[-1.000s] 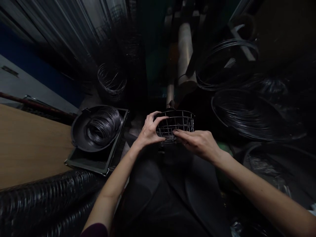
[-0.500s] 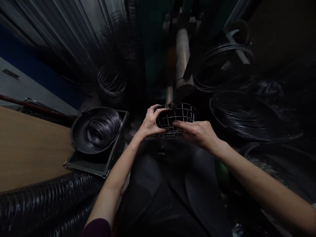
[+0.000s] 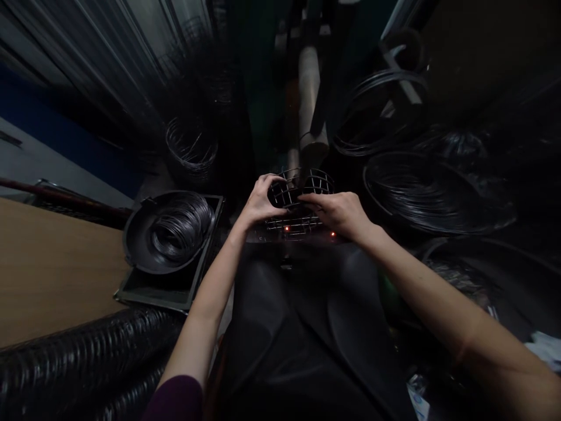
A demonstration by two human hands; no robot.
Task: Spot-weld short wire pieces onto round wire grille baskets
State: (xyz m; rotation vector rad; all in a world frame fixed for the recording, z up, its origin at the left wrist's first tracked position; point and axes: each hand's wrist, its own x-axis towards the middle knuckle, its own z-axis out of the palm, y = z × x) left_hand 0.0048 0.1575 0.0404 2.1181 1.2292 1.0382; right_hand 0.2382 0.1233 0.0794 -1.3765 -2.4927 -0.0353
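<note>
A round wire basket (image 3: 319,185) is in front of me, tilted, under the end of a metal cylinder of the machine (image 3: 310,93). My left hand (image 3: 259,202) grips its left side, fingers at the far rim and thumb at the near side. My right hand (image 3: 339,211) is closed at the near right of the basket, thumb and fingertips pinched together. Whether it pinches the basket wire or a separate small piece is too dark to tell. Two small red glowing spots, one of them a spark (image 3: 287,228), show just below the basket.
To the left, a black basin (image 3: 135,251) of wire rings rests on a green crate (image 3: 153,297). A pan of wire rings (image 3: 372,187) and a dark tub (image 3: 517,257) stand at the right. Coiled wire (image 3: 193,152) lies farther back; stacked black wirework (image 3: 87,351) is near left.
The basket now tilts more, and both hands have shifted with it slightly up and left in view. Red glowing spots have appeared below it. The whole view has shifted a little.
</note>
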